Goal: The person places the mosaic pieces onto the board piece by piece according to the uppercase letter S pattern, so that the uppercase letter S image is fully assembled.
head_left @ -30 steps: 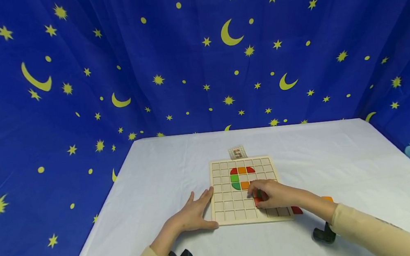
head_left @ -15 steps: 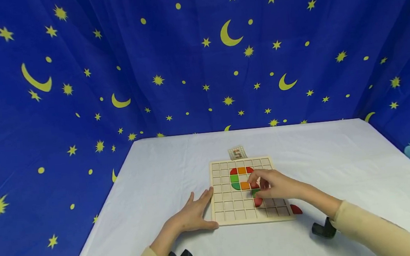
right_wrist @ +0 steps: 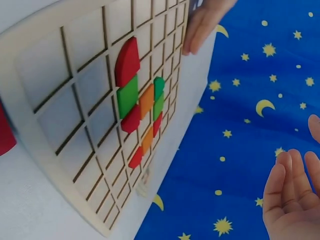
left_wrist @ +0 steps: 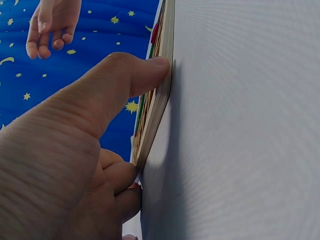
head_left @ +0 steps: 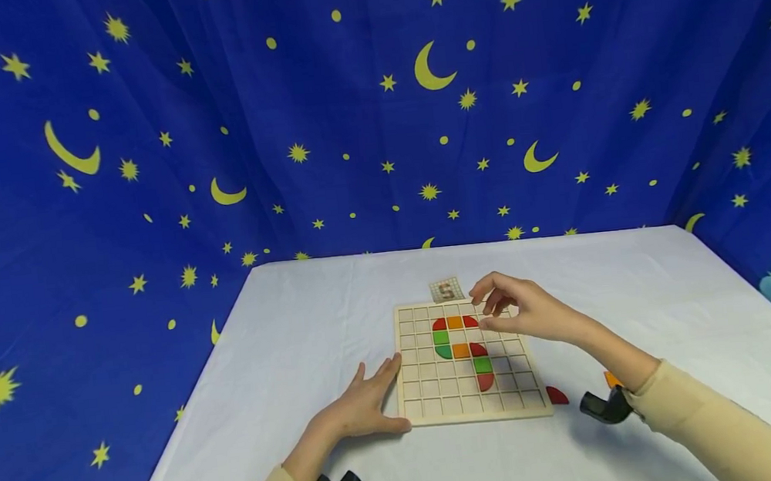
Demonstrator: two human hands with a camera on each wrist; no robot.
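A wooden grid board [head_left: 436,406] lies on the white table, bearing red, orange and green tiles in a curved S-like line. Its lowest tile is a rounded red one [head_left: 486,382], below a green square [head_left: 482,365]. My left hand [head_left: 363,407] rests at the board's left side, fingers spread; fingertips and thumb [left_wrist: 150,72] touch the edge. Above the board's far right part hovers my right hand [head_left: 531,308], fingers loosely bent. In the right wrist view that hand [right_wrist: 295,200] holds nothing.
Behind the board lies a small card [head_left: 446,290] with an S pattern on a grid. To the right are a loose red tile [head_left: 557,395] and an orange tile [head_left: 613,379], partly hidden by the right arm. A starry blue curtain [head_left: 346,120] hangs behind the table.
My right hand has lifted off the lower tiles and moved up towards the board's far edge, uncovering the red and green tiles there. My left hand has stayed put.
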